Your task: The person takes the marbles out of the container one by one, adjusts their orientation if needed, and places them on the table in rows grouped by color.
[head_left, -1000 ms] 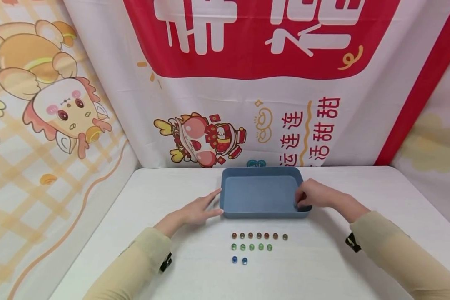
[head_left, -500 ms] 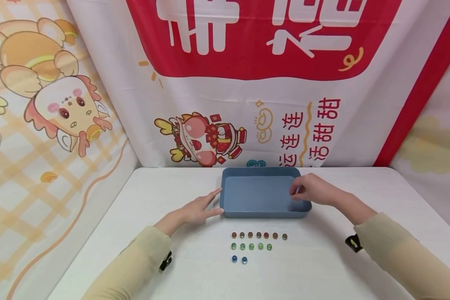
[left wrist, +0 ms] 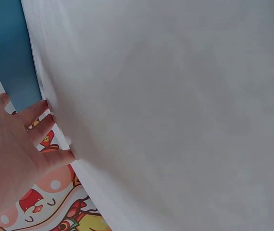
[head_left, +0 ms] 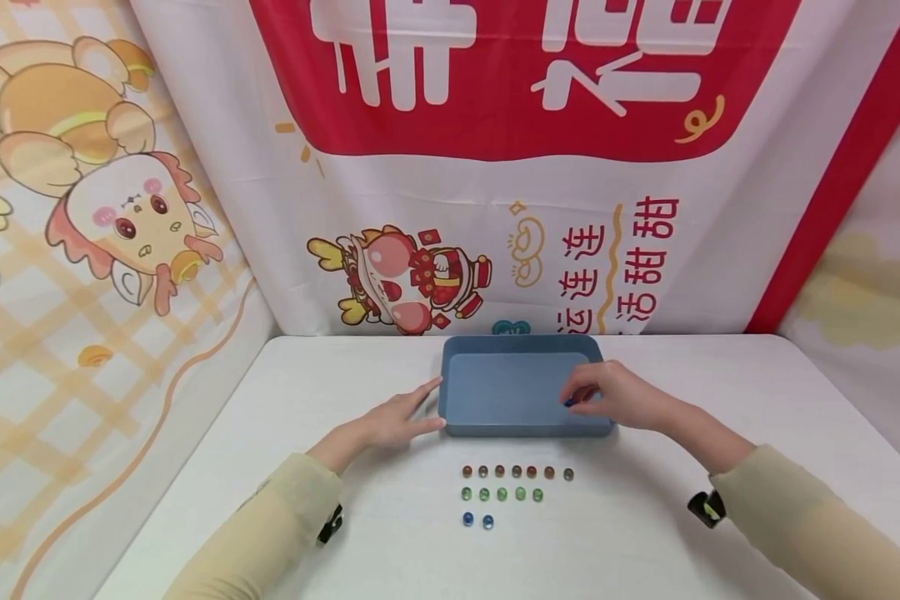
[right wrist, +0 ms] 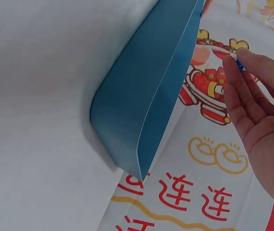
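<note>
Between thumb and fingertips, my right hand (head_left: 621, 397) pinches a blue glass marble (right wrist: 240, 64). That hand is over the right part of a blue-grey rectangular tray (head_left: 517, 430). My left hand (head_left: 396, 421) has its fingers spread, with the fingertips right at the tray's left wall. In front of the tray lie three rows of marbles: a brownish-red row (head_left: 517, 472) of several, a green row (head_left: 502, 493) of several, and two blue marbles (head_left: 468, 518). The left wrist view shows straight fingers (left wrist: 60, 158) low beside the tray wall.
The tray stands on a white table (head_left: 360, 367) near its back edge. Behind hangs a printed cloth (head_left: 405, 192) in white and red, and another patterned cloth (head_left: 120, 275) covers the left side. Each wrist carries a small black device.
From the tray's front right corner, my right hand has risen and moved left, and a blue marble now shows in its fingertips. My left hand has stayed at the tray's left wall.
</note>
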Action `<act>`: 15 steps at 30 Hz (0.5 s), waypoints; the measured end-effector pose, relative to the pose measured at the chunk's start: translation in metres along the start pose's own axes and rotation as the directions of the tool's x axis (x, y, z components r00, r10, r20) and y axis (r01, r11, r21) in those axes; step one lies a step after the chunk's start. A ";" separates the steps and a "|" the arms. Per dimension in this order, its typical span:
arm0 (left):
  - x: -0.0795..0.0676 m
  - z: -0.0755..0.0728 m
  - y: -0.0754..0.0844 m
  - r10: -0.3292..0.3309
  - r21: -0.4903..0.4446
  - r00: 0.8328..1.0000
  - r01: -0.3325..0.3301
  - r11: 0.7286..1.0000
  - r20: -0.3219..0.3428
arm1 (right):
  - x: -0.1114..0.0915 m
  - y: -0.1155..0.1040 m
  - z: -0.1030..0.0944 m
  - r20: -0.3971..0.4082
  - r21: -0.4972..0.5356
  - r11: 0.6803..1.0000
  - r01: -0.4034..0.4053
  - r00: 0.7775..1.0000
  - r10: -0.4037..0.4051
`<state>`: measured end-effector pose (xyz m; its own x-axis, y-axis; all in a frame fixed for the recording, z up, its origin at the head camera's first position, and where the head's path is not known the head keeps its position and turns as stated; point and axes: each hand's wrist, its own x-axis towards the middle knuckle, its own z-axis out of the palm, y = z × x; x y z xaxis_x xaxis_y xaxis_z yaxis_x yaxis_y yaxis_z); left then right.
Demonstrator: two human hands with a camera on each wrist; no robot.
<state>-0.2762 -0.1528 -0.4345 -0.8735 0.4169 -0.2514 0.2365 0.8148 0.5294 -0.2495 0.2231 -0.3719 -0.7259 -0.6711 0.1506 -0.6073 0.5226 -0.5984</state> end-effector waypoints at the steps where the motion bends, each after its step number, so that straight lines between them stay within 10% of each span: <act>1: 0.000 0.000 0.000 -0.002 -0.003 1.000 0.002 1.000 0.000 | 0.000 -0.002 0.002 0.001 0.007 1.000 0.010 1.000 -0.010; 15: -0.001 0.000 -0.001 0.001 0.000 1.000 -0.001 1.000 -0.003 | 0.004 -0.021 0.038 0.009 0.085 0.991 0.105 0.994 -0.106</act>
<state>-0.2757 -0.1540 -0.4348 -0.8748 0.4162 -0.2482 0.2371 0.8143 0.5297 -0.2276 0.1895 -0.3886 -0.6545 -0.7275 0.2057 -0.6503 0.4030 -0.6440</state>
